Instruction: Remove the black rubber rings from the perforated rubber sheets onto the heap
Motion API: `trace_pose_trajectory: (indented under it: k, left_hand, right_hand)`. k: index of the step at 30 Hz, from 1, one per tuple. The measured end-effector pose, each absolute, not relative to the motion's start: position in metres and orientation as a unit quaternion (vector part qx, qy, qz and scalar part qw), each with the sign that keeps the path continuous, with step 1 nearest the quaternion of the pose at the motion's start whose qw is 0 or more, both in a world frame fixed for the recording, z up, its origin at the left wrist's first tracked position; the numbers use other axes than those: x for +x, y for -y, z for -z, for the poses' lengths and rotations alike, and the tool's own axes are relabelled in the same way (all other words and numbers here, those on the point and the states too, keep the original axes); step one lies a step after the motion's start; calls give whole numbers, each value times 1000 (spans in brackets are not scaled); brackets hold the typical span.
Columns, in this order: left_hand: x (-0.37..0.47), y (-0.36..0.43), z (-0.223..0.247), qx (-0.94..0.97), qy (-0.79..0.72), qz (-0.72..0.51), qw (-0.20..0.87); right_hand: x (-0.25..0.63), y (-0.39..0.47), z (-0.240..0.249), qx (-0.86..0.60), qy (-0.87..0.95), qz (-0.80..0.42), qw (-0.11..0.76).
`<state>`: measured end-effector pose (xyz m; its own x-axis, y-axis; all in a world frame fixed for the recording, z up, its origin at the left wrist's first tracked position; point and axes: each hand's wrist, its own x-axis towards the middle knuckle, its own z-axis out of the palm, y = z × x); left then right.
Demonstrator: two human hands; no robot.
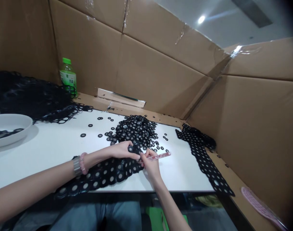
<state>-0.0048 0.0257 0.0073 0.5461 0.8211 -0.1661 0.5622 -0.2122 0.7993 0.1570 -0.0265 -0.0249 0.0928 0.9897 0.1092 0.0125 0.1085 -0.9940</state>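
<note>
A black strip patterned with pale round spots (105, 175) lies along the table's front edge, under my left forearm. Its right end is bunched up in my left hand (125, 150), thumb and fingers closed on it. Close against that bunched end is my right hand (150, 162), its fingers wrapped round a pink, see-through pen-like tool (162, 156). The tool's back end points right, while its working tip is hidden by my fingers. Just beyond both hands rises a heap of small black rings with pale centres (138, 128), and several loose ones are scattered round it.
Another spotted black strip (204, 160) runs along the table's right side. To the left are a white bowl (23, 123) with black pieces in it, a tangled black pile (28, 96) and a green bottle (68, 77). Cardboard walls (156, 70) enclose the white table (180, 173). A pink fan-like object (257, 203) rests at right.
</note>
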Motion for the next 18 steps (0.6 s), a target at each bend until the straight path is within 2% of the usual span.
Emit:
trace_pose_trajectory:
  k: [5, 9, 18]
  left_hand:
    - [-3, -17, -6, 791, -491, -163, 325]
    - [-5, -14, -3, 798, -469, -170, 338]
    - [-6, -17, 11, 787, -434, -222, 379]
  right_hand:
    - [157, 27, 22, -516, 507, -416, 551]
    - [157, 28, 19, -538, 549, -362, 527]
    - [155, 29, 20, -566, 564, -351, 488]
